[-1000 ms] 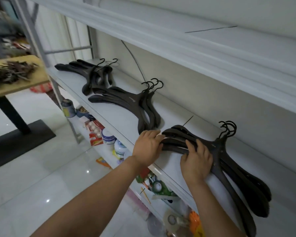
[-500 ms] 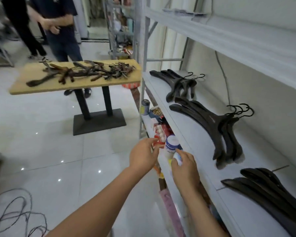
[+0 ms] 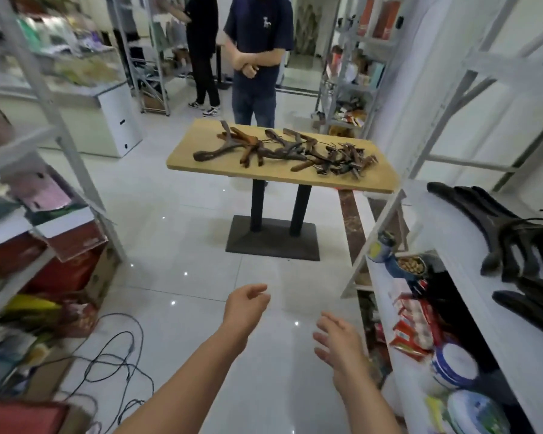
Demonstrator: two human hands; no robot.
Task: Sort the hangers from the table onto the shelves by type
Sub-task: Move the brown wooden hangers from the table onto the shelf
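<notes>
Several brown wooden hangers (image 3: 282, 150) lie in a loose pile on the light wooden table (image 3: 201, 162) straight ahead. On the white shelf (image 3: 452, 245) at my right, a stack of black hangers (image 3: 496, 227) lies flat, and a second black stack (image 3: 533, 305) shows at the right edge. My left hand (image 3: 246, 306) and my right hand (image 3: 337, 338) hang empty over the floor, fingers loosely spread, well short of the table.
A person in a dark shirt (image 3: 257, 57) stands behind the table, another further back. Black cables (image 3: 113, 355) trail on the tiled floor at the lower left. Boxes fill the left shelves; cans and packets crowd the lower right shelf (image 3: 420, 324).
Both hands came off the black hangers on the shelf and now hold nothing. My view swung left from the shelf to the table across the floor.
</notes>
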